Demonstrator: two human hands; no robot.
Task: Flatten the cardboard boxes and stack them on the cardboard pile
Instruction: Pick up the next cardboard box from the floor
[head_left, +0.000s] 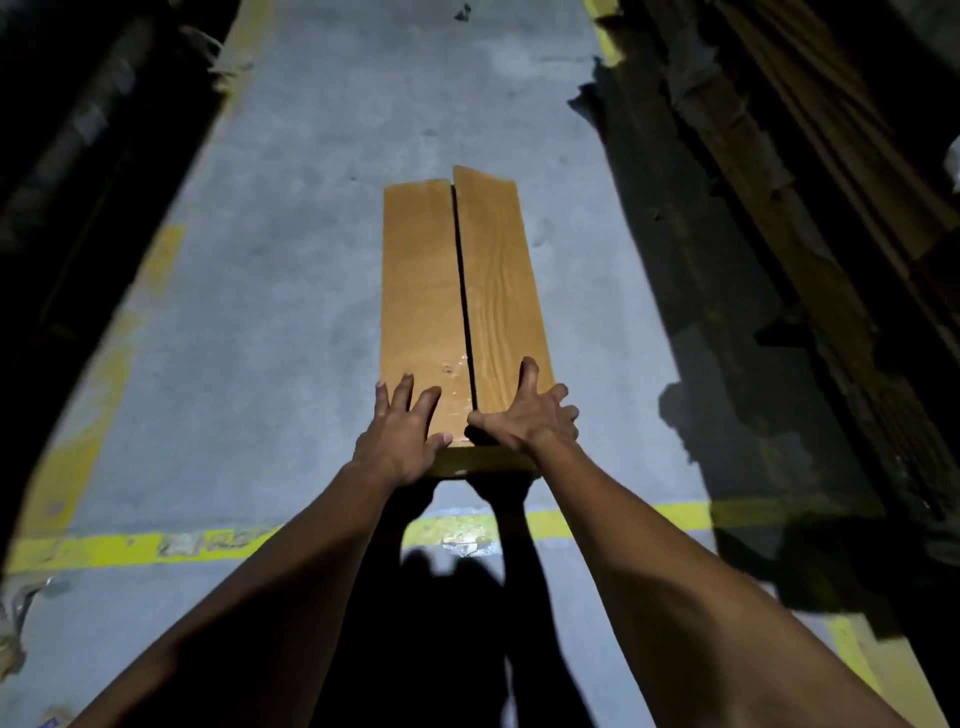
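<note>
One cardboard box (462, 312) with two top flaps is seen, two hands are counted, and one cardboard pile (810, 208).

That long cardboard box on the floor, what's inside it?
The cardboard box shows only a dark slit between its two top flaps; the inside is hidden. Both hands, left and right, rest on its near end.
</note>
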